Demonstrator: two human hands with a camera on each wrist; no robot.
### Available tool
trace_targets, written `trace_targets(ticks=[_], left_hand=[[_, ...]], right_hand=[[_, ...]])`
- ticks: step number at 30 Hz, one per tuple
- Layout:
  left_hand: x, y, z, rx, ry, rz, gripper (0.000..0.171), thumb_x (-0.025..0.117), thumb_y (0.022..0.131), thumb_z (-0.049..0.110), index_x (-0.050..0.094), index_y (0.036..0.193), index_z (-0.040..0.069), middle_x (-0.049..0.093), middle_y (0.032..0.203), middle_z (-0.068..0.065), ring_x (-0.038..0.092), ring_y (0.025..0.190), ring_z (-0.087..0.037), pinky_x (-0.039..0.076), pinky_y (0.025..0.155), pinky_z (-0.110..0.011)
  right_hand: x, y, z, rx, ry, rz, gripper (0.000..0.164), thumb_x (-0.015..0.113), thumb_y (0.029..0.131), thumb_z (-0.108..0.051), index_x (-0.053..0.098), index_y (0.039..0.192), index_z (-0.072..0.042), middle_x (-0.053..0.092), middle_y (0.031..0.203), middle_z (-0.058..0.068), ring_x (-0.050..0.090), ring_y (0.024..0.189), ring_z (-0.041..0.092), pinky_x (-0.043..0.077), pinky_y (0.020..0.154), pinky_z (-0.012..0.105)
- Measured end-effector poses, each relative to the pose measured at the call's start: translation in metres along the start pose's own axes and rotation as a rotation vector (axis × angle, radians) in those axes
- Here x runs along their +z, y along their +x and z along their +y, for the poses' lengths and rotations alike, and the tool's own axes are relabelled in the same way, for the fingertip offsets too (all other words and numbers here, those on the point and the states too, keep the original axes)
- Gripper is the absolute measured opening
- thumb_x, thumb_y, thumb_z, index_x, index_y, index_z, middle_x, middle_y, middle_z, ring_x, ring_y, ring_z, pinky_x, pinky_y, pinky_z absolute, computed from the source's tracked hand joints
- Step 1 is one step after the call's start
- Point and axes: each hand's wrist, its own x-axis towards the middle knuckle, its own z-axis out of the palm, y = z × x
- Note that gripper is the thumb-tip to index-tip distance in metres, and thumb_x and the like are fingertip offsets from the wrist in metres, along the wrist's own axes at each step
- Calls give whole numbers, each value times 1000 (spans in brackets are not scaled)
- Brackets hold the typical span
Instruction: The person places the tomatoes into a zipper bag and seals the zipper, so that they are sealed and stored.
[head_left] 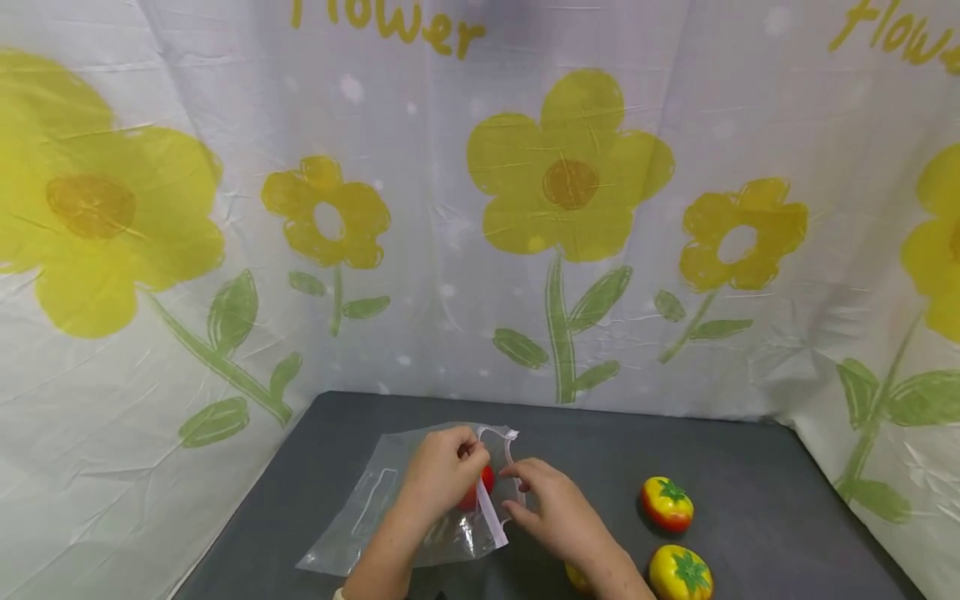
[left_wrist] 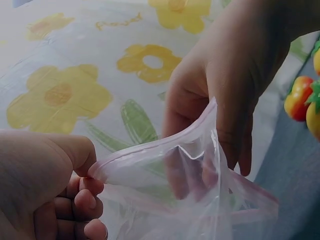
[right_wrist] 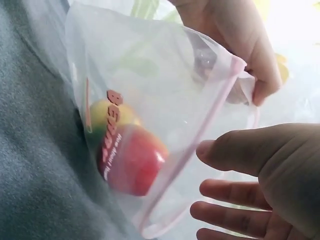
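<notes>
A clear zip bag (head_left: 375, 492) with a pale pink zip strip (right_wrist: 200, 137) lies on the dark table, its mouth held apart toward the right. My left hand (head_left: 442, 471) pinches the rim of the bag between thumb and forefinger, seen closely in the left wrist view. At the mouth is my right hand (right_wrist: 280, 175), fingers spread and loosely extended, the thumb tip right at the zip strip; it holds nothing. Inside the bag sits a round red toy fruit (right_wrist: 135, 160), with a yellowish one (right_wrist: 107, 112) partly hidden behind it. Printed lettering covers part of both.
Right of the bag stand two yellow-and-red toy fruits with green leafy tops, one farther back (head_left: 667, 504) and one nearer (head_left: 680, 573). Another yellow fruit (head_left: 576, 577) is mostly hidden by my right forearm. A flower-printed white curtain (head_left: 427, 333) rises behind the table (head_left: 757, 475).
</notes>
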Motion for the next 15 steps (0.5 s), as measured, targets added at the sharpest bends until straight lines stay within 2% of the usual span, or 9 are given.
trace_targets(ticks=[3,6,11,15], left_hand=[[-1,2,0,-3,-10,15,20,61,81,6,52,66,17,38,57,11,32,51,-3,28,48,-23],[-2,4,0,-6,-13,21,21,60,81,7,51,65,17,38,57,11,33,52,-4,28,50,-24],[-3,3,-1,-18,-3,9,20,60,81,8,52,65,17,38,57,11,35,54,-5,30,51,-24],[-3,2,-1,-18,8,10,21,60,81,8,52,65,18,39,58,11,36,55,-5,31,51,-24]], right_hand=[[-8,1,3,24,-13,-5,30,78,90,-16,70,119,-11,66,117,0,66,97,22,55,82,38],[-22,1,11,112,-37,2,31,79,90,-17,71,119,-13,67,118,0,66,101,24,55,86,44],[-60,-12,41,351,-104,-6,38,80,89,-20,70,125,-12,67,124,6,64,110,31,51,91,52],[-93,-29,73,545,-134,-92,54,77,91,-26,61,136,-3,58,134,26,55,121,47,46,94,61]])
